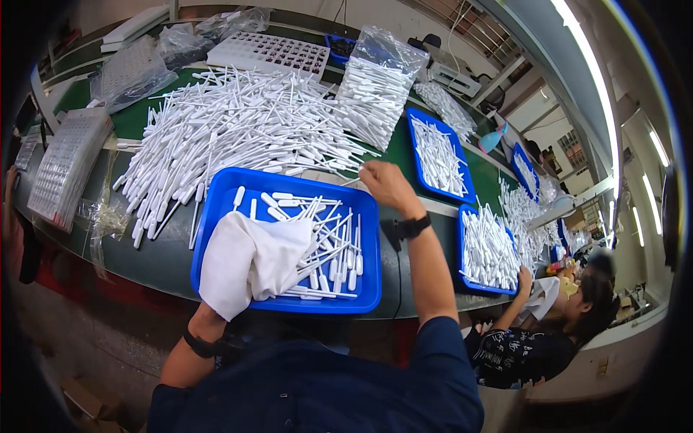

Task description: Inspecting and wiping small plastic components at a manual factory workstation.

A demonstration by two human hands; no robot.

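Note:
A white cloth (249,256) is bunched over my left hand and held by it. The cloth covers the fingers, and only the wrist with a black band shows below it. It rests over the left part of a blue tray (196,252), which holds loose white plastic sticks (336,245) with thick rounded ends. Beyond the tray's far right corner, my right hand (390,186) is closed in a pinch at the edge of a large heap of the same sticks (238,123). A small white tip shows at its fingertips, too little to make out.
A clear bag of sticks (372,90) lies behind the heap. Blue trays filled with sticks (440,155) (487,249) stand to the right, where a co-worker (541,332) sits. White compartment trays (271,54) (72,162) and plastic bags lie at the back and left. A dark cable hangs near my right forearm.

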